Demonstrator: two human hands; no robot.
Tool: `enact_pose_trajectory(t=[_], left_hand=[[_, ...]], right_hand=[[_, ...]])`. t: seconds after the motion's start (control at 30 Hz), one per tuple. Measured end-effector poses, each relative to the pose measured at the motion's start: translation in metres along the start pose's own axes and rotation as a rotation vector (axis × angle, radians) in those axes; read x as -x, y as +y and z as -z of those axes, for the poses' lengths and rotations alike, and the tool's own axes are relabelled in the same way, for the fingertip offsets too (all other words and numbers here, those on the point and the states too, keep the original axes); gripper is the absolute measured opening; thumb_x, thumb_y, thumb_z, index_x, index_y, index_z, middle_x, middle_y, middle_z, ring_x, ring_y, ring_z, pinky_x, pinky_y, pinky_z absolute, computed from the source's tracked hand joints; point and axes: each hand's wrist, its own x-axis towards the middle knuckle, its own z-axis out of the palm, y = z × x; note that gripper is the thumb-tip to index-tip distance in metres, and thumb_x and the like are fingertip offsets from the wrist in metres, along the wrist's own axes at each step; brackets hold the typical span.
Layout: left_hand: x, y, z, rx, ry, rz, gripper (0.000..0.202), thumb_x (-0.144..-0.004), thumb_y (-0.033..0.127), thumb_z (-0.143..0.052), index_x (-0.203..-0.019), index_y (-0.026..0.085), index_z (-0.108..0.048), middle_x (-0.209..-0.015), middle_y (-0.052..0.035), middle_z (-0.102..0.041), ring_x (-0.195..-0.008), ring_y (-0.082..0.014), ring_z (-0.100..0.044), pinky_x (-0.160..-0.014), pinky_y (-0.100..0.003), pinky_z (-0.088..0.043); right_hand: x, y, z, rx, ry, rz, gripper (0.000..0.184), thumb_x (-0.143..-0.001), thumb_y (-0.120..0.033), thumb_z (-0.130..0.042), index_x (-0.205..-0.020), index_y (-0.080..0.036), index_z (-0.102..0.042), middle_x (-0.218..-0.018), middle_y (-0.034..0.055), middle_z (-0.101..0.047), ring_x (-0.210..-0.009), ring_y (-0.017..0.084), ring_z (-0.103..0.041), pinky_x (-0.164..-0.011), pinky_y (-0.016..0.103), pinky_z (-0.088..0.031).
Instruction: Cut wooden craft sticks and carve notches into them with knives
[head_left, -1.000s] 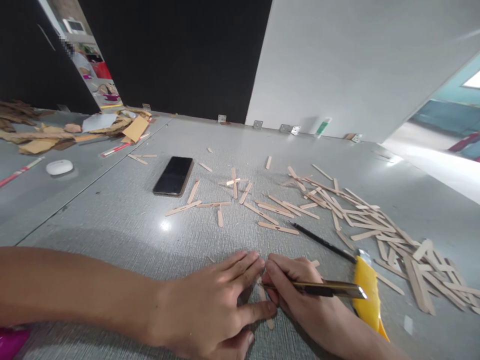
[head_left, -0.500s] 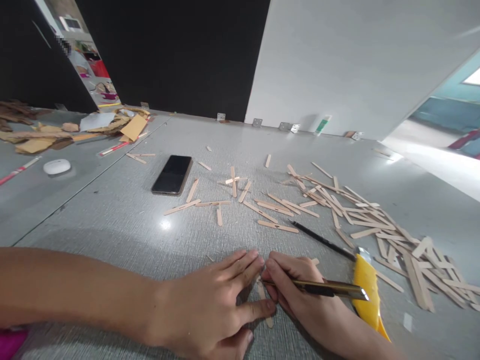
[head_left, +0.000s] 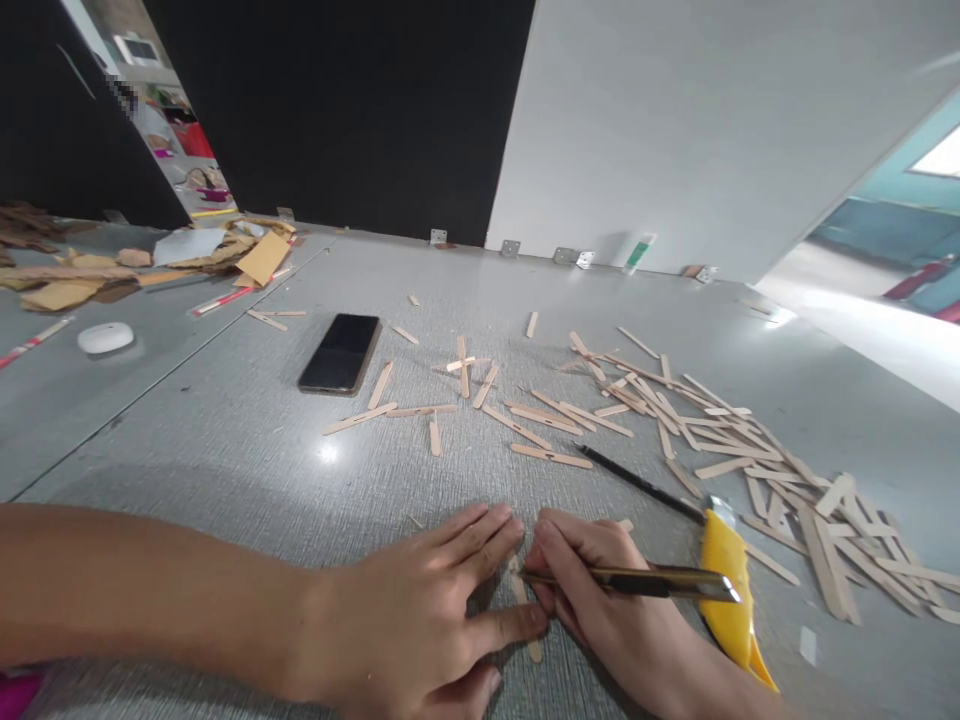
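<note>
My left hand (head_left: 427,610) lies flat with its fingers stretched out, its index finger across a wooden craft stick (head_left: 520,592) on the table. Part of that stick is hidden under the fingers. Just to the right, my right hand (head_left: 589,580) pinches a slim gold-and-black pen-shaped tool (head_left: 660,582), held low and slanted. Its dark tip meets the stick near the upper end; whether it is a blade or a nib I cannot make out. A yellow-handled cutter (head_left: 726,585) lies beside my right wrist, with a thin black pointed tool (head_left: 637,480) next to it.
Many loose craft sticks (head_left: 750,450) are heaped on the right; several slotted ones (head_left: 551,456) lie ahead. A phone (head_left: 340,353) and a white case (head_left: 105,338) sit left. Torn cardboard (head_left: 262,258) lies far left. Metal brackets (head_left: 439,237) line the black and white panels.
The whole view has shifted slightly left. The tool's tip sits a little lower on the stick, and my right hand has tilted slightly. My left hand stays on the stick.
</note>
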Motion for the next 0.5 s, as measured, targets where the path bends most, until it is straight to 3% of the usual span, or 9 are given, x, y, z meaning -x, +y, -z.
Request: enact_pose_trajectory(t=[0.3, 0.5], left_hand=[[0.002, -0.001, -0.004, 0.025, 0.013, 0.005, 0.064, -0.096, 0.027, -0.061, -0.158, 0.013, -0.050, -0.172, -0.0252, -0.028, -0.162, -0.0442, -0.022, -0.130, -0.058, -0.032], [0.004, 0.000, -0.004, 0.016, 0.007, 0.012, 0.067, -0.097, 0.028, -0.060, -0.161, 0.013, -0.046, -0.172, -0.0248, -0.029, -0.162, -0.0430, -0.022, -0.130, -0.057, -0.032]], right_hand=[[0.007, 0.003, 0.001, 0.058, -0.037, 0.046, 0.039, -0.113, -0.029, -0.039, -0.075, -0.026, -0.047, -0.068, -0.0024, -0.062, -0.063, 0.016, -0.057, -0.064, 0.030, -0.044], [0.016, 0.019, -0.009, -0.029, -0.123, 0.098, 0.036, -0.116, -0.031, -0.039, -0.081, -0.026, -0.041, -0.066, -0.0070, -0.048, -0.054, 0.012, -0.043, -0.055, 0.026, -0.037]])
